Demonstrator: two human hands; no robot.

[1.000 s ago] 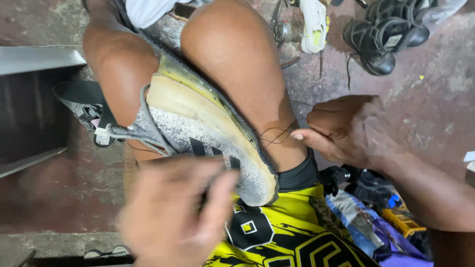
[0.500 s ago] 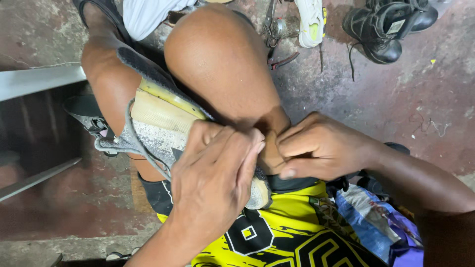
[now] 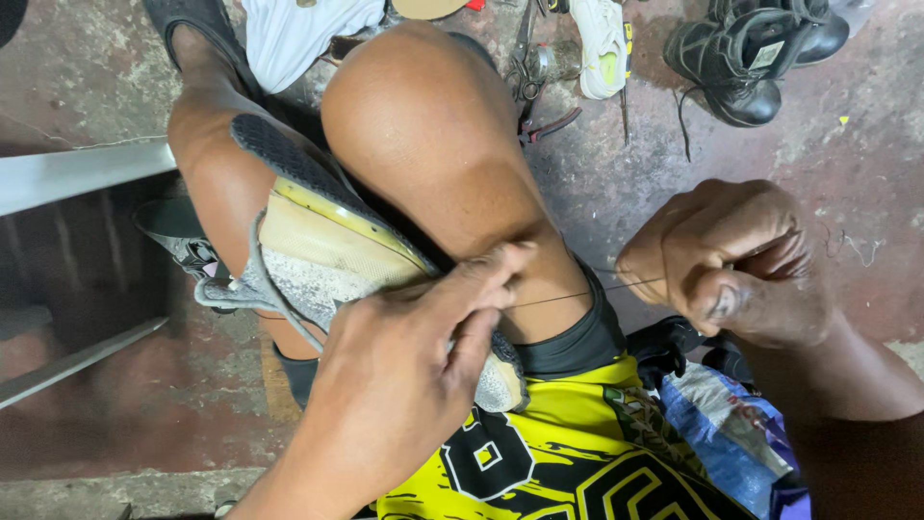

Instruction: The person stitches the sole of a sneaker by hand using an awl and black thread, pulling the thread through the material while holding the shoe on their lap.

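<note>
A grey speckled sneaker (image 3: 318, 260) with a pale yellow sole is wedged sole-up between my bare knees. My left hand (image 3: 404, 376) lies over the shoe's heel end, fingers pinched at the sole edge where a thin thread (image 3: 587, 292) comes out. My right hand (image 3: 731, 260) is fisted on that thread, about a hand's width to the right of the shoe, and the thread runs taut between the two hands. Most of the shoe's heel is hidden under my left hand.
Black boots (image 3: 760, 53) and a white-and-yellow shoe (image 3: 602, 43) lie on the stained concrete floor at the top right. Pliers or scissors (image 3: 539, 91) rest beside my knee. A metal frame (image 3: 77, 173) stands at the left. Coloured bags (image 3: 731, 433) lie at the lower right.
My right hand has pulled away to the right from the shoe, drawing the thread out taut. My left hand stays pressed on the shoe's heel end.
</note>
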